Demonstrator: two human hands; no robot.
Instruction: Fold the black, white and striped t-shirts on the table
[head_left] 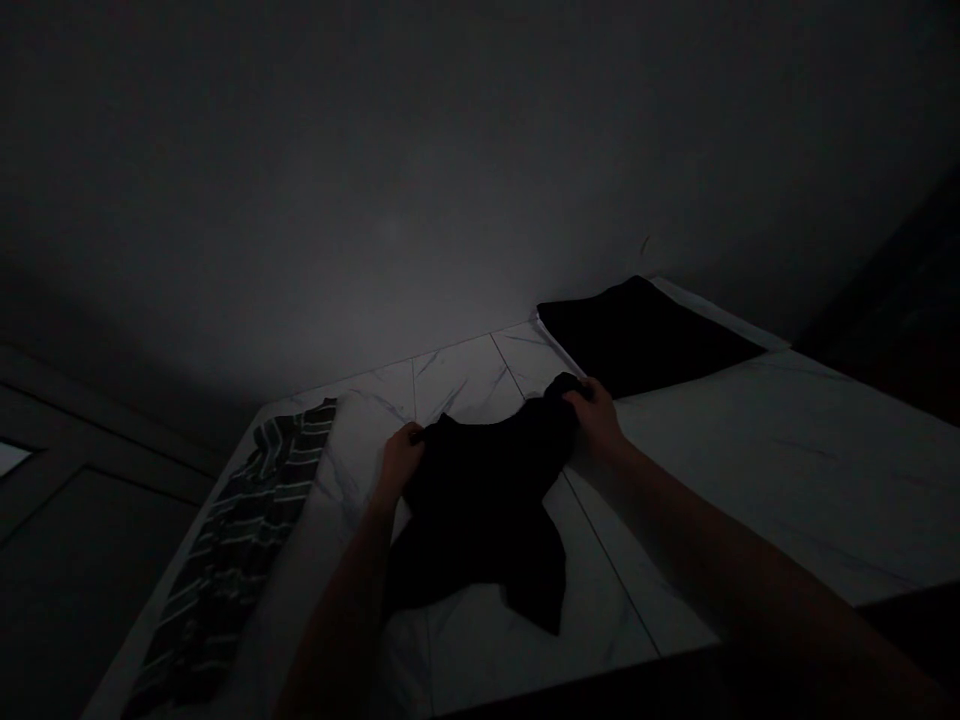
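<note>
Dim room, low light, lots of detail lost in shadow. Two bare forearms reach in from the bottom of the view. The left hand (401, 457) is closed on the upper left edge of a black garment (480, 510), fingers curled over the cloth in a pinch. The right hand (594, 412) is closed on the garment's upper right part, fingers bunching the fabric, thumb side hard to make out in the dark. Neither hand is open; both have hold of the same piece, well apart from each other, with the cloth stretched loosely between them.

The garment lies flat on a white marble-pattern tabletop (757, 470), roughly mid-surface, lower part spread out into two pointed flaps. Too dark to tell collar, sleeves or seams, so exact garment type is unclear.

Left of it, just beyond the left forearm, a striped garment (244, 550) in dark and pale bands lies lengthwise along the tabletop's left edge, not touching the black one. Up to the right, a folded dark cloth (637, 335) sits near the far corner, just beyond the right hand, close but apparently not touching. A plain grey wall (390, 180) rises behind. A dark panelled surface (82, 570) fills the lower left.
</note>
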